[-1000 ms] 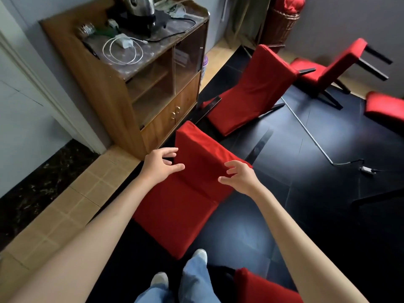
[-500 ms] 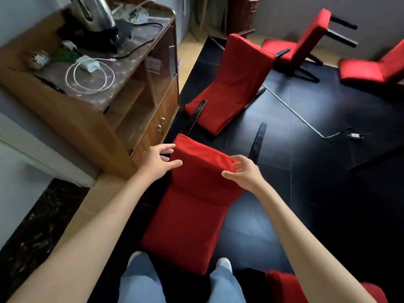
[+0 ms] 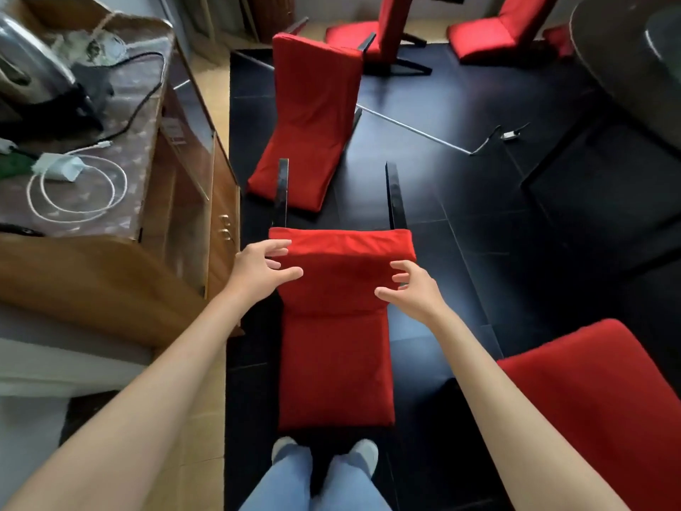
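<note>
A red padded chair (image 3: 337,363) stands right in front of me, its back toward me and its black legs pointing away. My left hand (image 3: 259,271) reaches to the left side of the chair's back near the top, fingers spread and loosely bent. My right hand (image 3: 414,289) hovers at the right side of the back, fingers curled a little. Neither hand plainly grips the cushion. My feet (image 3: 324,453) stand at the chair's near edge.
A wooden cabinet (image 3: 110,274) with a kettle (image 3: 33,71) and a white cable (image 3: 77,193) is at my left. More red chairs: one ahead (image 3: 313,116), two farther back (image 3: 390,27), (image 3: 497,27), one at my near right (image 3: 589,407). A thin cable (image 3: 416,130) crosses the black floor.
The view has swung round so the chair now stands squarely in front of me. Both hands stay at the top of its back, slightly farther apart.
</note>
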Demonstrator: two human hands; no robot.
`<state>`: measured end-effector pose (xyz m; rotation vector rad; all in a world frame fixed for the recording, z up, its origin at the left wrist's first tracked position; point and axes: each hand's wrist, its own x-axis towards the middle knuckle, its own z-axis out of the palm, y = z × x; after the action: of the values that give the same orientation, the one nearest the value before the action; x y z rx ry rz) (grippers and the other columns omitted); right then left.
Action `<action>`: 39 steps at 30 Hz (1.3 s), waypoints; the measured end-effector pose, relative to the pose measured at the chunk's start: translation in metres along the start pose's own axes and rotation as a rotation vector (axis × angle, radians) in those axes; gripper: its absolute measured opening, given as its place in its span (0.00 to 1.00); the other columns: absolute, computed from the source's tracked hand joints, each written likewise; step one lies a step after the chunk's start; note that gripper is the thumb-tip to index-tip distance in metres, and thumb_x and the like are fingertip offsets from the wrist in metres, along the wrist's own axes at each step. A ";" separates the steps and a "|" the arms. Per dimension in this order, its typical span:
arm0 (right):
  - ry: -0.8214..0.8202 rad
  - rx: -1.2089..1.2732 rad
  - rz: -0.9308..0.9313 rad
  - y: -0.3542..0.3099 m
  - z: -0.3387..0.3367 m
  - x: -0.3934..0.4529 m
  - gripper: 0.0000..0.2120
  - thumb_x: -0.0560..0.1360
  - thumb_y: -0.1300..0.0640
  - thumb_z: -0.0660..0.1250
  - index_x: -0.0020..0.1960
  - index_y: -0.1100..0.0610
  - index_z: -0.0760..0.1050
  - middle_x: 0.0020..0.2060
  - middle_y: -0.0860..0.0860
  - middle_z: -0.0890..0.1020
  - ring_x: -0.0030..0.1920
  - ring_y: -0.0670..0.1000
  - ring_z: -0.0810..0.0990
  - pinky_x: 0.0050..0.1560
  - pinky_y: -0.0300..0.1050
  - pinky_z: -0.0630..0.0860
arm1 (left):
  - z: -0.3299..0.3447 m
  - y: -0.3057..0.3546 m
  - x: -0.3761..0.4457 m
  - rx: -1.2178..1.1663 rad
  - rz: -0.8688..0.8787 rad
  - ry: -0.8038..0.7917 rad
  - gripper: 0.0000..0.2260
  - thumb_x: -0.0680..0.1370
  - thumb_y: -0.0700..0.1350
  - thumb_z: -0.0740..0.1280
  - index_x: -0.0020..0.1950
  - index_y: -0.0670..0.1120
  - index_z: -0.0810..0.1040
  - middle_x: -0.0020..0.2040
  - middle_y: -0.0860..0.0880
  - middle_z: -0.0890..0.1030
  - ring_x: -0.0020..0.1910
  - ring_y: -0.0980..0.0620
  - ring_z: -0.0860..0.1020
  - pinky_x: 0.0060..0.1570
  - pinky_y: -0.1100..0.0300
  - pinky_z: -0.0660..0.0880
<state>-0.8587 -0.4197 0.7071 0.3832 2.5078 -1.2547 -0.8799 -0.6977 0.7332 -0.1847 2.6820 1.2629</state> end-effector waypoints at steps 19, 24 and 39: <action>0.273 0.255 0.347 0.014 0.102 -0.037 0.32 0.69 0.51 0.76 0.70 0.51 0.69 0.58 0.52 0.77 0.60 0.51 0.75 0.49 0.39 0.71 | 0.005 -0.052 0.074 0.124 0.185 -0.396 0.27 0.66 0.47 0.80 0.64 0.51 0.78 0.57 0.50 0.82 0.48 0.52 0.80 0.48 0.63 0.74; 0.388 0.330 0.443 0.002 0.152 -0.051 0.32 0.69 0.50 0.76 0.69 0.51 0.69 0.57 0.51 0.78 0.59 0.50 0.75 0.52 0.40 0.71 | 0.001 -0.066 0.094 0.193 0.288 -0.524 0.27 0.66 0.47 0.80 0.64 0.50 0.78 0.57 0.49 0.82 0.47 0.52 0.80 0.47 0.61 0.76; 0.405 0.490 0.660 0.033 0.256 -0.109 0.33 0.69 0.50 0.77 0.70 0.52 0.68 0.60 0.53 0.77 0.60 0.51 0.76 0.54 0.45 0.76 | 0.038 -0.156 0.072 0.327 0.254 -0.721 0.28 0.68 0.49 0.78 0.67 0.50 0.76 0.59 0.50 0.80 0.51 0.52 0.79 0.54 0.54 0.77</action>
<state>-0.7069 -0.6182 0.5799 1.5623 2.0067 -1.5720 -0.9173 -0.7701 0.5769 0.5603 2.2475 0.7175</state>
